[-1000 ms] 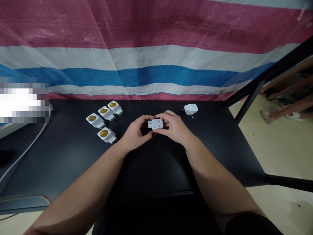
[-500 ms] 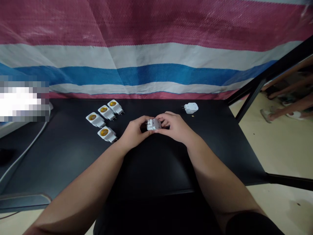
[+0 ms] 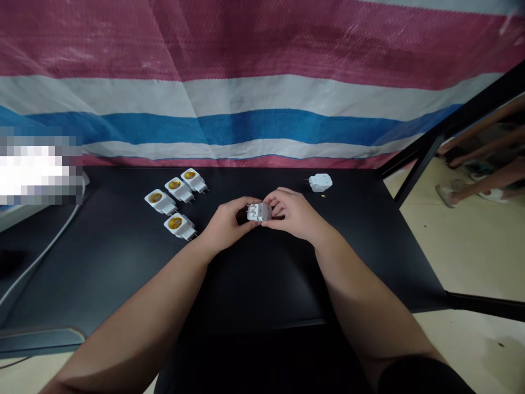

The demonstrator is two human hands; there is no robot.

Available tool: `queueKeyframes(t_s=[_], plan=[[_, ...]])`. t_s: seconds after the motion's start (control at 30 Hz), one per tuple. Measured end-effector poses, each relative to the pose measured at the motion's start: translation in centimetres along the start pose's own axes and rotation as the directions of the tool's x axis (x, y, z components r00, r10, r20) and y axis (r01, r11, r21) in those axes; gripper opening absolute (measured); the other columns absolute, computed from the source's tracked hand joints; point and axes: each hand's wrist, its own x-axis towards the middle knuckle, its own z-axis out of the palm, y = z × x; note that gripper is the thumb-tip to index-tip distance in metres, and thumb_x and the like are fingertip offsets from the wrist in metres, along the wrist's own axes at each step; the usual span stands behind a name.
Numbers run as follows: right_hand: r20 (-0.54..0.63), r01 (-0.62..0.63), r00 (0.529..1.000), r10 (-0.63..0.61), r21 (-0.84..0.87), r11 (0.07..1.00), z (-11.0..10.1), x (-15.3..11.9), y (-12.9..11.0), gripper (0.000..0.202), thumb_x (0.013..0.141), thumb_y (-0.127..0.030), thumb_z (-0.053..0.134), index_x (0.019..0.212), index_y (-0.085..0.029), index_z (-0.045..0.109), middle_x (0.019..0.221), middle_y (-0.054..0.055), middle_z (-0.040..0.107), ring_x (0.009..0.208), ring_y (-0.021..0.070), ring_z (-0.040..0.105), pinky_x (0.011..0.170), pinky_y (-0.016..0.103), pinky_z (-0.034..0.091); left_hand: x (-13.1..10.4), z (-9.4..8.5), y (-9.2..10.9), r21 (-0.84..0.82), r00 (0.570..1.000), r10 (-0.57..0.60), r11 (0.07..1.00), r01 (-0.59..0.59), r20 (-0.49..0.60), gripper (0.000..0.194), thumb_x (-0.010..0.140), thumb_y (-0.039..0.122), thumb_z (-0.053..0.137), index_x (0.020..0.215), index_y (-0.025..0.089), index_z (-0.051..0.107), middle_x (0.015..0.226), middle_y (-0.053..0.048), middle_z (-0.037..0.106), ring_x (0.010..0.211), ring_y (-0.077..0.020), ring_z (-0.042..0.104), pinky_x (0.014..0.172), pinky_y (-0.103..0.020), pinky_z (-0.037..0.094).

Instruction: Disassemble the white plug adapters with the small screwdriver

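Both hands on one white plug unit [image 3: 260,212], held approx. mid-desk lengthwise, closer to the far edge than the near one. L hand [image 3: 227,223] pinches its prong end btwn thumb & fingers; R hand [image 3: 293,214] pinches the opp. end, thumb on near side, fingers curled behind. Prongs point L, a face w/ small dark holes is partly visible; other side hidden. Can't tell if the unit touches the desk [image 3: 118,262] or is just above it.

L of the hands, twd the far edge: four similar units w/ amber discs facing up, i.e. first unit [image 3: 161,202], second unit [image 3: 179,190] & third unit [image 3: 194,181] in a slanting row, fourth unit [image 3: 180,226] on the near side of the row. Twd the far R corner: lone unit [image 3: 320,183], holed face up, prongs L, w/ tiny yellowish bit [image 3: 324,196] just beside it on the near side.

Progress, as far as it shows: four grouped, one in hand, one apart. Looks like handling of the held one is mid-way, not yet set down. Whether the grouped four are finished, or the lone one's still to do: can't tell.
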Motion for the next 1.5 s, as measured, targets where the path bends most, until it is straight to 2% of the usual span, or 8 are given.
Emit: queueKeyframes(t_s=[0.37,0.6,0.87,1.03,1.23,1.37,1.43,1.5], plan=[[0.002,-0.017,1.000,0.017,0.037,0.999,0.1,0.0,-0.2,0.033,0.080,-0.019,0.090,0.109,-0.023,0.075,0.109,0.001,0.061,0.081,0.0140,0.076,0.075,0.033,0.069,0.1,-0.1,-0.2,0.029,1.000,0.015,0.999,-0.015,0.005,0.042,0.093,0.024,0.083,0.133,0.020,0.073,0.123,-0.008,0.082,0.108,-0.0233,0.080,0.097,-0.037,0.066],[-0.015,-0.041,0.999,0.041,0.021,0.999,0.2,0.1,-0.2,0.038,0.074,-0.020,0.095,0.104,-0.022,0.072,0.110,0.002,0.062,0.082,0.0149,0.075,0.075,0.034,0.069,0.1,-0.1,-0.3,0.027,1.000,0.020,0.999,-0.021,0.017,0.041,0.093,0.024,0.082,0.133,0.020,0.073,0.124,-0.010,0.081,0.108,-0.0244,0.079,0.098,-0.040,0.066],[-0.037,0.005,0.999,-0.005,-0.002,1.000,0.5,0.0,-0.4,0.032,0.078,-0.020,0.089,0.106,-0.021,0.072,0.115,0.004,0.064,0.081,0.0138,0.072,0.078,0.036,0.069,0.1,-0.2,-0.1,0.014,1.000,0.014,1.000,-0.015,0.014,0.038,0.093,0.026,0.080,0.128,0.020,0.068,0.116,-0.008,0.079,0.100,-0.0204,0.077,0.088,-0.033,0.063],[-0.060,0.031,0.998,-0.031,0.000,1.000,0.8,0.2,-0.3,0.056,0.077,-0.023,0.092,0.127,-0.025,0.065,0.112,0.004,0.070,0.083,0.0157,0.070,0.079,0.036,0.066,-0.1,-0.1,0.2,0.024,1.000,0.007,1.000,-0.006,-0.030,0.042,0.085,0.022,0.081,0.125,0.020,0.065,0.113,-0.007,0.077,0.089,-0.0173,0.074,0.079,-0.029,0.060],[-0.039,0.109,0.993,-0.109,-0.011,0.994,0.3,0.3,-0.5,0.055,0.078,-0.031,0.096,0.123,-0.026,0.065,0.115,0.005,0.072,0.091,0.0201,0.072,0.084,0.039,0.063,0.0,-0.4,0.3,-0.052,1.000,-0.010,0.999,0.008,-0.029,0.044,0.082,0.025,0.086,0.123,0.019,0.072,0.111,-0.007,0.080,0.093,-0.0191,0.075,0.082,-0.030,0.060],[-0.039,0.164,0.982,-0.183,-0.289,0.943,-1.1,-0.1,-0.5,0.040,0.084,-0.021,0.086,0.120,-0.026,0.069,0.123,0.007,0.069,0.110,0.0276,0.066,0.099,0.048,0.058,0.1,-0.5,-0.1,-0.059,0.992,-0.046,0.997,0.039,-0.114,0.048,0.080,0.024,0.088,0.124,0.018,0.071,0.113,-0.007,0.079,0.091,-0.0185,0.075,0.080,-0.029,0.060],[0.004,0.093,0.995,-0.101,-0.442,0.892,-1.7,-0.2,-0.1,0.028,0.084,-0.015,0.080,0.110,-0.025,0.074,0.118,0.007,0.070,0.110,0.0302,0.062,0.103,0.053,0.056,0.2,-0.4,-0.2,-0.075,0.988,-0.040,0.997,0.029,-0.148,0.051,0.080,0.024,0.089,0.127,0.018,0.071,0.119,-0.009,0.078,0.098,-0.0201,0.076,0.084,-0.031,0.061],[0.041,0.026,0.999,-0.006,-0.510,0.860,-2.2,-0.3,0.4,0.020,0.083,-0.011,0.077,0.098,-0.024,0.076,0.112,0.007,0.071,0.106,0.0303,0.062,0.100,0.053,0.055,0.2,-0.4,-0.2,-0.072,0.987,-0.023,0.997,0.011,-0.160,0.048,0.083,0.026,0.089,0.128,0.019,0.073,0.124,-0.012,0.078,0.103,-0.0220,0.076,0.087,-0.033,0.061]])
